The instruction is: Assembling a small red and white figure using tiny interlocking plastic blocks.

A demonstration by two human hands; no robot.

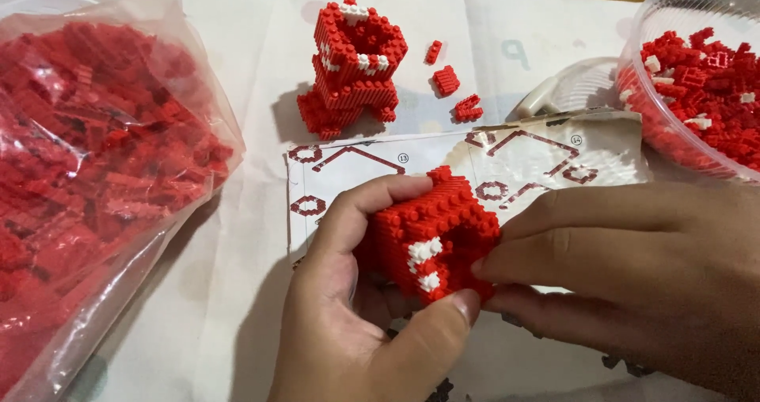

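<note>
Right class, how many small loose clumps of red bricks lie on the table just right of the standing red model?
3: one clump nearest the model's top, one below it, one lowest, by the instruction sheet. Others may be hidden behind the standing model.

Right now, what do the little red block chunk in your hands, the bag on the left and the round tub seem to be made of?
The red block chunk, held by the left hand and right hand, looks like hard moulded plastic: studded rows, slight sheen. The bag seems thin clear plastic film: crinkled, glossy, red pieces showing through. The tub looks like stiffer translucent plastic with a smooth rim.
</note>
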